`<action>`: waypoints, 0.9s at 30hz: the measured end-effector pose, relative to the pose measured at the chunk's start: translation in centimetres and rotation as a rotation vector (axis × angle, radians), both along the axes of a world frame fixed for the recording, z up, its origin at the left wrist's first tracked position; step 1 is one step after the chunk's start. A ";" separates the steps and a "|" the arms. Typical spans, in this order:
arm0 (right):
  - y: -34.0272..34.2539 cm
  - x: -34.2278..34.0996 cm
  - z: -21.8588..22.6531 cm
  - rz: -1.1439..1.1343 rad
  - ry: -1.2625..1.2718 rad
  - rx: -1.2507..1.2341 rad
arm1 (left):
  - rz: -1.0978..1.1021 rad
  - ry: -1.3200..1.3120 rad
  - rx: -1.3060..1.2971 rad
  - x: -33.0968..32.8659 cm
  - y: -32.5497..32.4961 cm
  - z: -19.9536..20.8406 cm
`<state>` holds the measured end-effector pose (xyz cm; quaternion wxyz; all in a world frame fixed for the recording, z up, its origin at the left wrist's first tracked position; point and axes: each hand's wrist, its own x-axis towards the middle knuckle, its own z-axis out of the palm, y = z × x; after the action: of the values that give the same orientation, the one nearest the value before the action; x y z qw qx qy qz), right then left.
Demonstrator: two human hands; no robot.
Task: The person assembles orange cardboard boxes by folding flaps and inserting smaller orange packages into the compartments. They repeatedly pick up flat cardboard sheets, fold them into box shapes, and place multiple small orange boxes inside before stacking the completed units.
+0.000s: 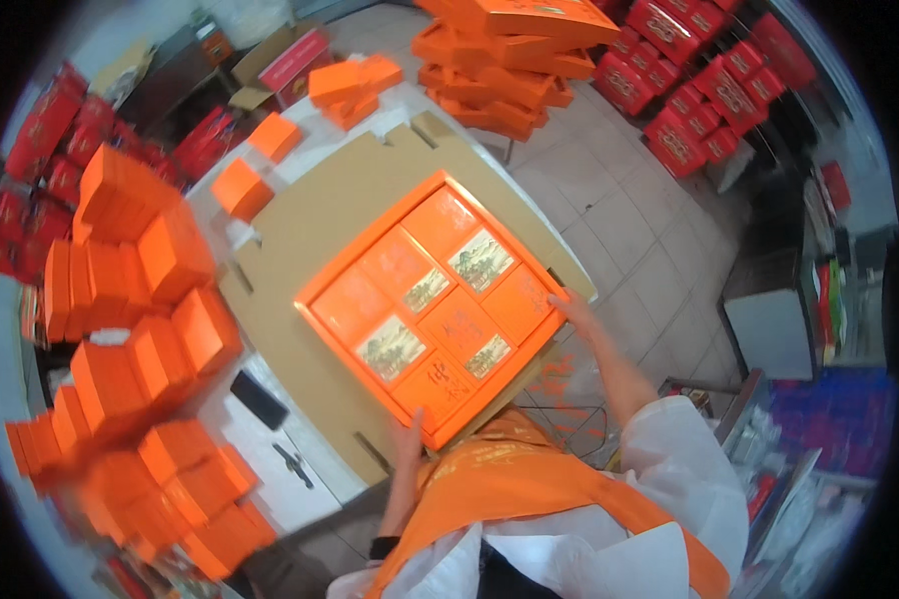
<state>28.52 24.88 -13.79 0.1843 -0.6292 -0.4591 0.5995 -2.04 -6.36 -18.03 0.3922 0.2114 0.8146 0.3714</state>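
Note:
A square orange gift box [432, 309] without a lid lies turned cornerwise on a sheet of brown cardboard. Smaller orange boxes [459, 324] fill it in rows, some with a landscape picture on top and some with dark lettering. My left hand [408, 437] grips its near corner, thumb over the rim. At the right corner, my right hand [574, 309] holds the edge with its fingers against the side wall. The undersides of both hands are hidden.
Under the cardboard [280, 290] stands a white table [315, 479] bearing a black phone [259, 399] and a dark small tool [293, 466]. Stacked orange boxes [120, 389] crowd the left side. Large orange trays [504, 60] pile up beyond, with red packages [679, 90] at far right.

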 end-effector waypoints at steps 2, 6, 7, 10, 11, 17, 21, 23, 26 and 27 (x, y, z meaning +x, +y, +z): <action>0.6 0.9 0.3 -0.018 0.002 -0.116 | 0.009 0.152 0.015 2.0 -0.4 -0.6; 0.3 2.0 1.3 0.041 -0.040 -0.002 | 0.056 -0.141 0.139 2.9 0.2 1.8; 0.5 2.5 1.4 0.076 -0.055 -0.010 | 0.135 -0.234 0.114 2.9 0.4 2.7; 1.1 2.6 3.4 0.171 -0.062 -0.171 | 0.357 -0.459 0.063 2.6 1.3 6.2; 1.1 2.3 4.7 0.189 -0.078 -0.147 | 0.411 -0.521 0.066 2.4 1.7 7.4; 1.8 5.8 6.5 0.257 0.092 -0.127 | 0.624 -0.314 0.338 8.2 3.2 12.3; 3.6 13.9 6.5 0.239 0.211 -0.068 | 0.556 -0.318 0.433 16.1 5.9 16.5; 5.0 19.1 10.5 0.101 0.286 -0.122 | 0.512 -0.288 0.408 20.7 9.8 19.5; 7.6 26.1 12.7 -0.087 0.328 -0.052 | 0.419 -0.375 0.463 24.0 15.6 19.1; 8.5 28.3 12.9 -0.148 0.334 -0.003 | 0.383 -0.371 0.459 25.0 18.2 19.1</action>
<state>56.82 33.39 -0.86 0.3005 -0.5531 -0.3735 0.6813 22.97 11.81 1.05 0.3990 0.0665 0.6495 0.6438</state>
